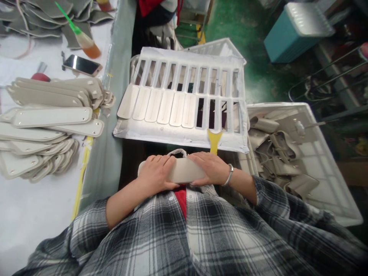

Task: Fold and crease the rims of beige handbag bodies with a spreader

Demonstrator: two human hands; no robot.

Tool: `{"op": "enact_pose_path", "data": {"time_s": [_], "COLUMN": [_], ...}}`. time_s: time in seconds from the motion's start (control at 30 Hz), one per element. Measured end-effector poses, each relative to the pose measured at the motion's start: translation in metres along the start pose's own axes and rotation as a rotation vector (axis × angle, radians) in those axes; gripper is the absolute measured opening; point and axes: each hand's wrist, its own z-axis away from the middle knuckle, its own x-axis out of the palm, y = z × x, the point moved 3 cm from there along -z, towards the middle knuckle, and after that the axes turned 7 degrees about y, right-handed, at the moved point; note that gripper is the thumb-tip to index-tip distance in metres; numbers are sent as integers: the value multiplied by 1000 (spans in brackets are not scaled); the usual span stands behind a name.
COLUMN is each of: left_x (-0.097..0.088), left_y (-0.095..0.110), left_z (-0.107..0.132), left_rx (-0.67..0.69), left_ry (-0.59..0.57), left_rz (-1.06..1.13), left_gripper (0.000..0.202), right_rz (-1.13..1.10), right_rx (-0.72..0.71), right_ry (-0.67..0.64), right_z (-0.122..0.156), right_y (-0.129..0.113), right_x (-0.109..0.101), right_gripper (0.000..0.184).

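Close to my chest I hold a long beige padded strip (184,171) with rounded ends, level between both hands. My left hand (156,171) wraps its left part, fingers over the top and thumb below. My right hand (211,167) grips the right part the same way; a bracelet (229,175) circles that wrist. Just beyond stands a white slotted rack (178,132), tilted, with several flat beige strips (151,105) lying in a row on its left half. A yellow forked piece (214,140) sits at the rack's near edge, by my right hand.
On the left table (34,214) lie stacks of beige strips (54,117), a phone (82,64) and a glue bottle (86,44) with a green nozzle. At right, a white crate (324,153) holds curled beige pieces. A teal bin (283,38) stands farther back.
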Motion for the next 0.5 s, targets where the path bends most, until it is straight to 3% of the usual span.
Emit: {"op": "enact_pose_path", "data": {"time_s": [0.17, 0.27, 0.43, 0.5], "left_x": [9, 11, 13, 15], "left_y": [27, 32, 37, 44], "left_z": [-21, -27, -30, -37], "left_rx": [82, 105, 99, 102], "left_ry": [-2, -12, 1, 0], "left_rz": [9, 16, 17, 21], "left_gripper": [70, 70, 71, 73], "right_rz": [-52, -230, -745, -919], "right_rx": [0, 31, 354, 422], "right_ry": [46, 121, 235, 274], "right_z": [5, 20, 62, 73], "right_y": [4, 16, 45, 49], "right_x": [1, -2, 12, 22], "right_gripper": [85, 88, 58, 56]}}
